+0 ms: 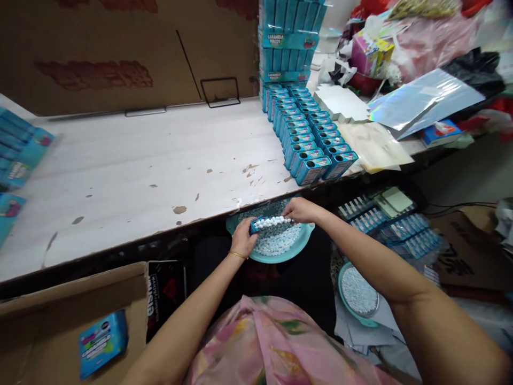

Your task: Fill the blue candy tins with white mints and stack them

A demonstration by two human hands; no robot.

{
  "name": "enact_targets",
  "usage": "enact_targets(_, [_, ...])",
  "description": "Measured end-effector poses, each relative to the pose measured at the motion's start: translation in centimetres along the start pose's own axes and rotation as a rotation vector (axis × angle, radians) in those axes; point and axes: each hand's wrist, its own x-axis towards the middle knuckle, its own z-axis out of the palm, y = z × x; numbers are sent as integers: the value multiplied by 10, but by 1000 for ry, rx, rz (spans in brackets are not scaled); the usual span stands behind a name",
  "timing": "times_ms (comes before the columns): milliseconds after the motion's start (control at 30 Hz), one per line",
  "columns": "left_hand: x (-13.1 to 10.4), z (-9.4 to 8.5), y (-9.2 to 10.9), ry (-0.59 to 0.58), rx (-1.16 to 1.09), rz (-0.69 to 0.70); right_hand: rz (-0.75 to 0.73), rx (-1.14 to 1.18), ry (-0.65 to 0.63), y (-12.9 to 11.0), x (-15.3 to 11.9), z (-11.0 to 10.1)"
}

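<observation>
Blue tin (254, 227) rests in curled left hand (244, 239) above teal basin (303, 247), presumably so stray white pellets (276, 221) drop back, while right hand (300, 210) bunches at their heaped row, hold unclear.

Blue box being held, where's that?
In the head view's middle, the blue box is in the left hand, over the teal bowl beside the table.

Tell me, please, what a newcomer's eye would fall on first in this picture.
The blue tins, in two rows at the right of the table, would likely stand out. Below its edge, the left hand holds a tin above a bowl of white pellets, the right hand close by. Brown cardboard fills the upper left.
</observation>
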Motion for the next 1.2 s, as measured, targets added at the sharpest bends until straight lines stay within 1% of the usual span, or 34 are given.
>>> enact_targets(100, [-2, 5, 0, -6, 35, 18, -4, -268, 22, -20, 4, -6])
enact_targets(167, [-3, 7, 1, -16, 43, 24, 15, -393, 25, -34, 7, -7])
enact_targets(300, [-3, 11, 0, -11, 23, 10, -1, -499, -5, -58, 5, -9])
enact_targets(367, [-3, 10, -1, -1, -12, 1, -6, -504, 14, -58, -2, -12])
enact_targets(400, [-3, 8, -2, 10, -35, -5, -6, -498, 30, -54, -6, -14])
enact_targets(467, [-5, 1, -3, 48, -82, -37, -16, -456, 52, -35, -13, -15])
enact_targets(533, [-8, -10, -3, 109, -121, -95, -15, -363, 36, -7, -14, -7])
enact_targets(567, [-10, -16, -2, 138, -136, -126, 7, -311, 22, 8, -11, 2])
enact_targets(633, [-13, -27, -1, 180, -157, -176, 119, -243, 33, 31, 1, 27])
enact_targets(700, [-16, -34, 0, 198, -166, -210, 201, -244, 70, 42, 19, 61])
enact_targets(733, [-17, -35, 0, 202, -171, -223, 219, -251, 81, 43, 27, 78])
enact_targets(800, [-18, -37, -1, 215, -186, -244, 207, -249, 77, 39, 41, 109])
enact_targets(867, [-19, -37, -3, 224, -207, -254, 168, -226, 56, 34, 49, 131])
enact_targets(900, [-19, -37, -5, 227, -216, -256, 144, -209, 41, 33, 51, 138])
enact_targets(967, [-20, -36, -7, 228, -227, -263, 102, -164, 6, 38, 53, 144])
enact_targets(1033, [-20, -36, -8, 229, -227, -271, 73, -107, -32, 47, 53, 145])
enact_targets(1133, [-19, -37, -9, 223, -238, -273, 47, -4, -68, 59, 51, 138])
enact_targets(1200, [-19, -38, -9, 223, -252, -267, 38, 67, -70, 64, 46, 130])
